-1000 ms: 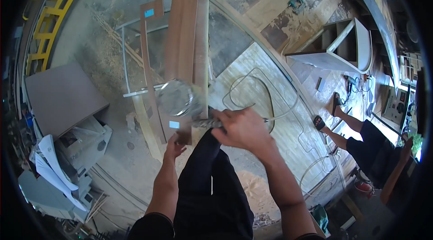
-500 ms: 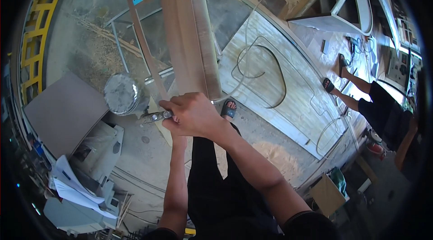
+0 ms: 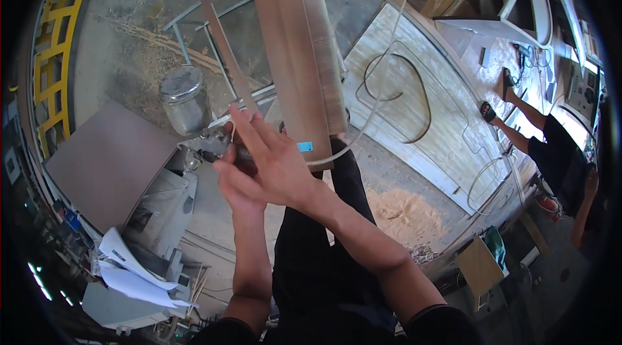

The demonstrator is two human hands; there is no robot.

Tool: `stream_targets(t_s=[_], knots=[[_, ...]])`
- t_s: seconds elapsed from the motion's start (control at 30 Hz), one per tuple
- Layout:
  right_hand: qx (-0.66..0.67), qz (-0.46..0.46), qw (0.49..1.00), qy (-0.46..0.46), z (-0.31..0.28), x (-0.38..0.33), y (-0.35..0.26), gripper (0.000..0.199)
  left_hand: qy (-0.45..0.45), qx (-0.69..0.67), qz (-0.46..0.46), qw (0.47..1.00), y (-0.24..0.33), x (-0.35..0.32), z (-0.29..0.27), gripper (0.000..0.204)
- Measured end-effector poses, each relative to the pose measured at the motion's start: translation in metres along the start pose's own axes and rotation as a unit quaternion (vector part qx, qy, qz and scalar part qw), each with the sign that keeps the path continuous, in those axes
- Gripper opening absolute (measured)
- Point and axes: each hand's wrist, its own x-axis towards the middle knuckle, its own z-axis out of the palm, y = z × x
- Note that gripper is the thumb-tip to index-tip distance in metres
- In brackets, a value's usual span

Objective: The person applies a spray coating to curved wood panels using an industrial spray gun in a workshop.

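My left hand is closed round a silvery metal hand tool with knobs and a dark part; its exact kind is unclear. My right hand lies across the left one and hides part of the tool. Its fingers are stretched out and apart. A pale hose runs from beside my right hand up past a long wood-grain panel, which stands just beyond my hands. A blue label shows at the panel's near end.
A metal can stands on the floor at left, near a narrow wood-grain strip. A brown board rests at lower left. Right of the panel lies a pale sheet. A co-worker's legs show at far right, below an unfinished cabinet.
My right hand has loosened from its closed grip, its fingers now extended. The tool has turned and shows more of its metal body. The view has shifted, and the panel appears farther right.
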Motion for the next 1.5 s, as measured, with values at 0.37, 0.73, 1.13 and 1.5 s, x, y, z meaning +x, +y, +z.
stream_targets(t_s=[0.37, 0.73, 1.13, 1.5], knots=[[0.149, 0.517, 0.821, 0.19, -0.037, -0.187, 0.228, 0.041, 0.086, -0.038, 0.134, 0.987, 0.039, 0.045, 0.006, 0.039], [0.061, 0.597, 0.8, -0.015, 0.093, -0.232, 0.351, 0.075, 0.125, 0.015, 0.12, 0.985, 0.011, 0.036, 0.019, 0.037], [-0.011, 0.598, 0.8, 0.058, -0.008, -0.228, 0.322, 0.087, 0.113, 0.075, 0.07, 0.988, -0.044, 0.074, -0.022, 0.043], [-0.079, 0.547, 0.828, 0.092, -0.077, -0.236, 0.264, 0.077, 0.088, 0.075, 0.009, 0.993, -0.092, 0.203, -0.065, 0.041]])
